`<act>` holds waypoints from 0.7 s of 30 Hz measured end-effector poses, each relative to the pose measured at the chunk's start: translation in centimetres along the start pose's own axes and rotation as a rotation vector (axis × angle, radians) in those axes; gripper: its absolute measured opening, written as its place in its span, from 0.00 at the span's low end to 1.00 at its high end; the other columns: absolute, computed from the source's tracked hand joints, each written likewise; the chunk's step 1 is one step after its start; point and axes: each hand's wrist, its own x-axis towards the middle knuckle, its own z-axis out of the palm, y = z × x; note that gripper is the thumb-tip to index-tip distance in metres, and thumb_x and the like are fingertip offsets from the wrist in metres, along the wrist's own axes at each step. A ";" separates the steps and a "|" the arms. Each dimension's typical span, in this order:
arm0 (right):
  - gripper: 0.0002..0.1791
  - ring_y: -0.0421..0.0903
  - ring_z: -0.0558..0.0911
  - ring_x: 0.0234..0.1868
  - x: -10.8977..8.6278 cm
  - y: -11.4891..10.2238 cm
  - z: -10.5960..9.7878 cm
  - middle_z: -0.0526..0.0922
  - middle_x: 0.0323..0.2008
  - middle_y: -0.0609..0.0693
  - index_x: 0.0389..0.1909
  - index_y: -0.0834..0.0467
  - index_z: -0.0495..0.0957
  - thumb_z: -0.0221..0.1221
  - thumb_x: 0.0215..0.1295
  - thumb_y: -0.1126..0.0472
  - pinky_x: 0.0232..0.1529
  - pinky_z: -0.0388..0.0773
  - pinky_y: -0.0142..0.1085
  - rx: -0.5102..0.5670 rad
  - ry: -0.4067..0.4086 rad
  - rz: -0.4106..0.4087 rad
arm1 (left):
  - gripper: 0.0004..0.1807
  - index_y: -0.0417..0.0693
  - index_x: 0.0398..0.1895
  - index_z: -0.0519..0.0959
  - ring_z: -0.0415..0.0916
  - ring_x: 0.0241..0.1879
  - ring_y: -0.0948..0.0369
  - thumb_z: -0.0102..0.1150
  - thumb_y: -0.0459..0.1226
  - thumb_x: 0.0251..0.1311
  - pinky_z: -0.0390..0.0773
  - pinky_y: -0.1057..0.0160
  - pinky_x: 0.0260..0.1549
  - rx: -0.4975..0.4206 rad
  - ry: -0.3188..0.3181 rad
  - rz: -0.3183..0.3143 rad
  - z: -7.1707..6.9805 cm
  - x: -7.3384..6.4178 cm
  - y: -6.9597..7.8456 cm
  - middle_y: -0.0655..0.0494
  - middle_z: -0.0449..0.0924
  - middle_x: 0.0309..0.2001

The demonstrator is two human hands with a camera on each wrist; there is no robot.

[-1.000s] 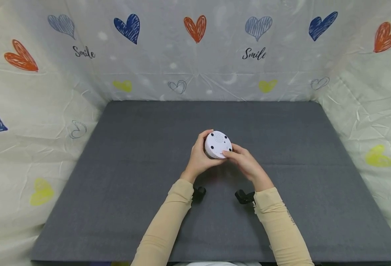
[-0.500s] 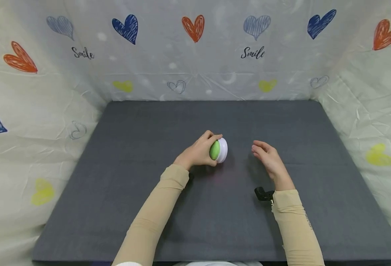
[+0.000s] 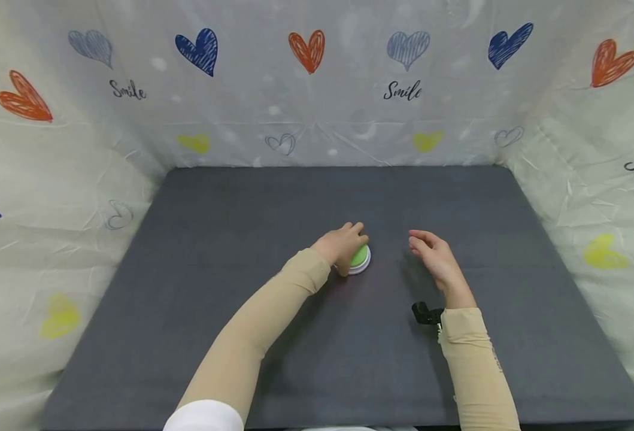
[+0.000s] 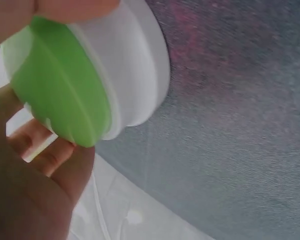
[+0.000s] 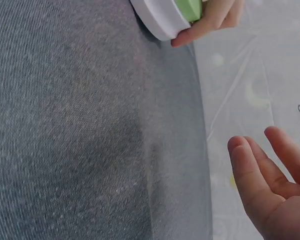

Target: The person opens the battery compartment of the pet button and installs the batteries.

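Observation:
A round push-button buzzer (image 3: pixel 359 257) with a green domed top and a stepped white base stands green side up on the dark grey table. My left hand (image 3: pixel 343 246) comes over it from the left and grips it, thumb on the near side and fingers on the far side, covering part of the green top. In the left wrist view the buzzer's white base (image 4: pixel 135 65) appears to touch the cloth. To the right, my right hand (image 3: pixel 436 257) hovers above the table, fingers loosely bent and holding nothing, apart from the buzzer.
A dark grey cloth covers the table (image 3: pixel 241 215). Behind and at both sides hangs a pale curtain (image 3: pixel 343 108) printed with hearts and the word Smile. A black wrist-camera mount (image 3: pixel 426 313) juts inward from the right wrist.
Both hands held the buzzer with its white underside showing. The right hand let go and moved right; the left hand turned the buzzer green side up and lowered it to the table.

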 end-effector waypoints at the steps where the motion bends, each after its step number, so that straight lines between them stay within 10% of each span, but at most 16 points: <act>1: 0.26 0.58 0.65 0.61 0.0 0.1 0.0 0.64 0.61 0.62 0.64 0.64 0.61 0.48 0.71 0.55 0.60 0.58 0.48 -0.010 0.000 -0.001 | 0.46 0.52 0.64 0.64 0.57 0.53 0.56 0.72 0.38 0.35 0.74 0.62 0.37 0.014 -0.009 -0.006 0.0 0.1 0.1 0.52 0.54 0.61; 14: 0.23 0.58 0.69 0.54 0.8 0.9 -0.7 0.71 0.54 0.61 0.60 0.63 0.67 0.48 0.71 0.54 0.50 0.66 0.52 -0.284 0.100 -0.087 | 0.47 0.56 0.67 0.61 0.58 0.53 0.58 0.70 0.38 0.37 0.72 0.61 0.39 0.052 -0.033 0.034 0.0 0.4 0.0 0.55 0.57 0.60; 21: 0.26 0.62 0.63 0.61 1.0 1.2 -2.5 0.65 0.60 0.65 0.63 0.65 0.63 0.47 0.71 0.53 0.55 0.62 0.55 -0.480 0.036 -0.075 | 0.55 0.57 0.72 0.49 0.56 0.62 0.58 0.72 0.43 0.41 0.65 0.60 0.52 -0.196 0.096 0.076 1.7 -1.7 -2.6 0.56 0.54 0.67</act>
